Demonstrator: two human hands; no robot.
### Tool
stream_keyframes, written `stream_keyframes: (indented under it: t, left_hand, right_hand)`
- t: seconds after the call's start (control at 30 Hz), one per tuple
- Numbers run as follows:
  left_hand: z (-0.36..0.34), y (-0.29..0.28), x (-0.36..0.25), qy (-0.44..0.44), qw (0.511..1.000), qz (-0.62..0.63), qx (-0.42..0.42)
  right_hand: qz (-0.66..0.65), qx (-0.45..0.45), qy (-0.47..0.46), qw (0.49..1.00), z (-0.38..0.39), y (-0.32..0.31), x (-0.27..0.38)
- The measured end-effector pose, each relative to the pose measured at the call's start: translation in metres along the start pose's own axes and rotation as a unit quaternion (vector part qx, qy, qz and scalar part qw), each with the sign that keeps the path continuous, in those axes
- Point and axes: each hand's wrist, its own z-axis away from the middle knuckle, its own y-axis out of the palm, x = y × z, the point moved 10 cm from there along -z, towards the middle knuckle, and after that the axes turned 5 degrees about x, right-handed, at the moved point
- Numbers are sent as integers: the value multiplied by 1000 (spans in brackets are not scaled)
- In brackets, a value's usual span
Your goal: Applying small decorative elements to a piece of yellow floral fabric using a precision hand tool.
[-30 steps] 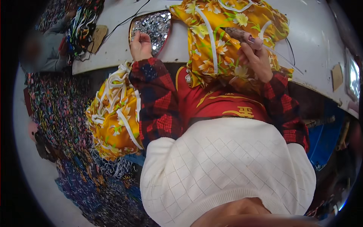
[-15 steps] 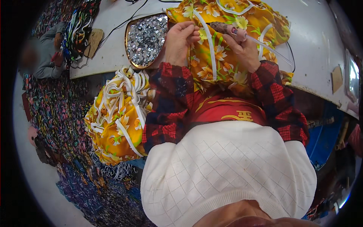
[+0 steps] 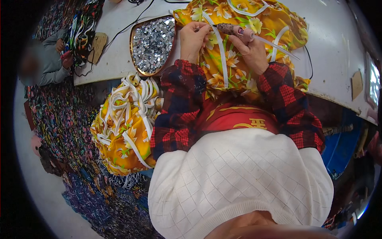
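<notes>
Tabletop (image 3: 334,51), white, spreads beneath a yellow floral cloth (image 3: 232,63) striped with white trim. A matching cloth bundle (image 3: 124,131) bulges below the table edge, at the person's left. A gold-rimmed tray (image 3: 146,73) sits left of the spread cloth. Over that cloth, a pinkish glue gun (image 3: 244,34) slants along its long axis: the dark, crusted nozzle (image 3: 227,28) points left and slightly away, toward the left hand (image 3: 193,43), while a clear stick (image 3: 277,46) trails rightward and nearer the body. The right hand (image 3: 254,53) has its fingers wrapped round the gun; the left's thumb and forefinger pinch together beside the nozzle, their contents too small to tell. Silvery discs (image 3: 154,44) fill the tray
</notes>
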Motion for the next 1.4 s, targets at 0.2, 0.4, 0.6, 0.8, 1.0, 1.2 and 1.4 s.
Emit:
stream_keyframes:
  t: [0.2, 0.4, 0.6, 0.8, 1.0, 1.2, 1.4]
  left_hand:
    - [-4, 2, 5, -13, 1000, -12, -2]
    - [-3, 3, 8, -28, 999, -43, -2]
    - [-8, 5, 8, -31, 998, -60, 16]
    - [-10, 4, 9, -36, 998, -55, -12]
    - [-10, 0, 2, -25, 991, -122, -46]
    - [25, 14, 11, -81, 971, 224, 36]
    - [99, 13, 51, -201, 950, 233, 58]
  right_hand:
    - [-17, -17, 23, 999, -2, -3, -1]
    - [-108, -17, 111, 988, 0, -11, -2]
    - [-229, -12, 191, 954, 8, -12, -12]
    - [-255, -25, 194, 947, 11, -7, -21]
    - [-242, -53, 192, 950, 19, -11, -24]
    - [-221, -53, 153, 962, 41, -34, -2]
    - [-341, 35, 245, 907, 91, -20, 9]
